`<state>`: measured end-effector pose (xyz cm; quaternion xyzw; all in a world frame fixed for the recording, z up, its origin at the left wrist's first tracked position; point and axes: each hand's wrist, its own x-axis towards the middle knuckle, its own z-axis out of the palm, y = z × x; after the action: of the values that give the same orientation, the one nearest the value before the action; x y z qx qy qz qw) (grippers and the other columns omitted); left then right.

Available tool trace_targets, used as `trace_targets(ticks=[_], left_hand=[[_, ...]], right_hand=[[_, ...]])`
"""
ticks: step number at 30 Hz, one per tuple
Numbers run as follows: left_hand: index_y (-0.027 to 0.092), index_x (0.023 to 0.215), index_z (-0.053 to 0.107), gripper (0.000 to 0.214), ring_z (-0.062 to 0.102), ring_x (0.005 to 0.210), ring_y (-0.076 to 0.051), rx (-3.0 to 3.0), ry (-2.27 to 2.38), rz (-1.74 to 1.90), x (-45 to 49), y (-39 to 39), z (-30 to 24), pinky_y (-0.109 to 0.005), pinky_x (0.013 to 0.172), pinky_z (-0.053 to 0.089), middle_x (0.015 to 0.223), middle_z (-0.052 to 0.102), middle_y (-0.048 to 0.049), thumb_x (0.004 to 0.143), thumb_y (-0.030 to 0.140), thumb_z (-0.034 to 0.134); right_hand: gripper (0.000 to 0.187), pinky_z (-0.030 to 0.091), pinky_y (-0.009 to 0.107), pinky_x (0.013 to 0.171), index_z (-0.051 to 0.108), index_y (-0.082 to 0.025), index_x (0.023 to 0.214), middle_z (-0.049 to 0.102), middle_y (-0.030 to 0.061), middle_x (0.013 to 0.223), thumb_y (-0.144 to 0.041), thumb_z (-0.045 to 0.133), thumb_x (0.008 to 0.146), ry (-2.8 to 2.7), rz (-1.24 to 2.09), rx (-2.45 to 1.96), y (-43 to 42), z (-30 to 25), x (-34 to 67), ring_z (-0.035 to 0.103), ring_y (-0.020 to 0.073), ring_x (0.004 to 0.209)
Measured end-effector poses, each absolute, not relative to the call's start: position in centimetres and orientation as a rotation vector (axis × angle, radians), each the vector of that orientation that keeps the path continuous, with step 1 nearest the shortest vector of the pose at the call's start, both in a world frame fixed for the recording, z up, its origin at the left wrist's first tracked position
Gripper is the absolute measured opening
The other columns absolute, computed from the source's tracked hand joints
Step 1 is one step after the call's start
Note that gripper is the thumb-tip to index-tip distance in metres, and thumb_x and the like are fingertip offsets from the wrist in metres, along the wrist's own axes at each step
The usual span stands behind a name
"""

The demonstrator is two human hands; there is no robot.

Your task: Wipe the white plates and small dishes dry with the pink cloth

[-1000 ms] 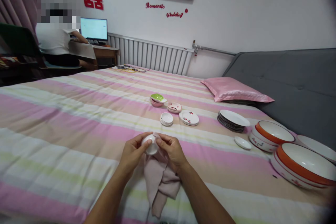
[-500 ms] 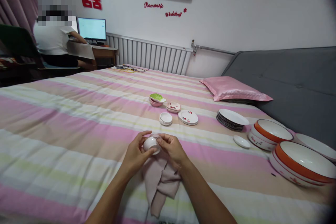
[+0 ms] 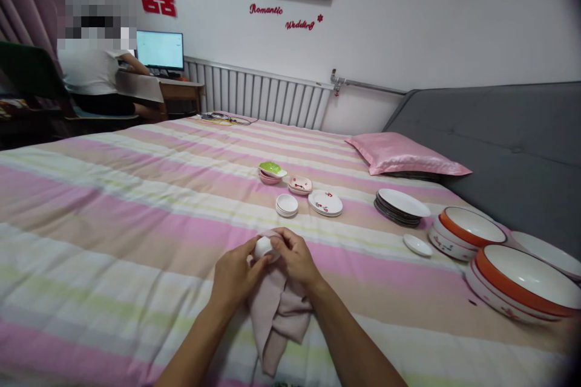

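White-shirted person (image 3: 88, 69) sitting at desk (image 3: 179, 92), far L. L hand (image 3: 233, 269) curling part-closed, thumb + fingers gripping small white bowl (image 3: 263, 247), prob. steadying it. Bowl resting betw. both hands, above bedspread (image 3: 113, 224). Dusty-pink cloth (image 3: 265, 308) draping below. White bowl stack (image 3: 287, 205) sitting beyond, nesting prob. to save space. R hand (image 3: 295, 259) closing on bowl's other side, apparently pinching cloth too. Flowered plates (image 3: 325, 202), dark-edged plate stack (image 3: 400, 208), lone white dish (image 3: 417, 246), orange-rimmed bowls (image 3: 521, 284) spreading R, prob. grouped by type.

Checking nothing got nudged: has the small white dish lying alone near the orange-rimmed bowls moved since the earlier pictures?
No: judged against the gray headboard, the small white dish shows no shift.
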<state>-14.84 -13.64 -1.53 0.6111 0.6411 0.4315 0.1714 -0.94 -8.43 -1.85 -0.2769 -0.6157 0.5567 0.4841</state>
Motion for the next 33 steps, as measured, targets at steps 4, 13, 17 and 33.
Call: trace_targets(ticks=[4,13,17,33], left_hand=[[0.023,0.088,0.063,0.024,0.055,0.056,-0.018,1.923,1.956,1.055,-14.3,-13.9,-1.7,-0.024,0.056,0.030,0.062,0.063,-0.0024,0.075,0.041,0.054],[0.022,0.074,0.053,0.015,0.052,0.054,-0.016,1.972,1.911,1.048,-13.9,-13.9,-1.8,-0.023,0.054,0.029,0.059,0.057,0.0003,0.079,0.034,0.045],[0.021,0.061,0.040,0.015,0.040,0.047,-0.011,1.846,1.787,1.209,-13.6,-13.8,-1.8,-0.022,0.050,0.027,0.050,0.041,0.0057,0.073,0.027,0.047],[0.014,0.072,0.059,0.020,0.033,0.049,-0.008,1.441,1.608,1.429,-13.3,-13.7,-1.0,-0.019,0.046,0.029,0.053,0.045,0.0072,0.055,0.011,0.050]], right_hand=[[0.024,0.041,0.029,0.078,0.058,-0.019,0.096,0.058,0.0048,0.090,-0.031,0.038,0.091,-1.920,0.766,-0.797,-9.5,-1.1,-0.9,0.052,0.0167,0.085],[0.026,0.041,0.034,0.078,0.054,-0.018,0.102,0.054,0.0070,0.091,-0.030,0.034,0.091,-2.182,0.334,-0.871,-10.0,-1.0,-0.8,0.049,0.0194,0.085],[0.036,0.038,0.037,0.092,0.042,-0.020,0.125,0.051,0.0089,0.114,-0.030,0.035,0.091,-2.193,0.393,-0.779,-10.4,-0.7,-0.7,0.046,0.0202,0.105],[0.049,0.017,0.045,0.109,0.031,-0.021,0.137,0.035,0.0058,0.140,-0.037,0.032,0.091,-2.318,0.343,-0.619,-10.7,-0.5,-1.0,0.023,0.0224,0.131]])
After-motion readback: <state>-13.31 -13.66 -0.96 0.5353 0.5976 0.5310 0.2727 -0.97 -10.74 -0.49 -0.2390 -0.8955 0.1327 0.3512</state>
